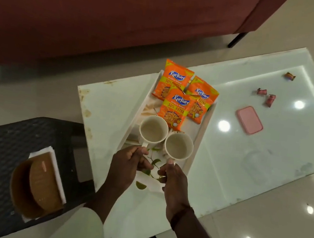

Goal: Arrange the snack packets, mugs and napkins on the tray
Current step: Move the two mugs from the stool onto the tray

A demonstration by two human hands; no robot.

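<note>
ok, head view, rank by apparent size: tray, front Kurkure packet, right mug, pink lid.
1. tray
2. front Kurkure packet
3. right mug and pink lid: these look about alike. The mug's rim stands nearer the camera, so I won't rank them.

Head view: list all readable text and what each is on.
"Kurkure": front packet, back-left packet, right packet.
"MASALA MUNCH": front packet; blurred on the other two.
"50% EXTRA": front packet; partly covered on back-left packet; right packet shows only "EXTRA".
Left mug, right mug: no text seen.
Sweet wrappers, brown holder: too small or blurred to read.
</note>
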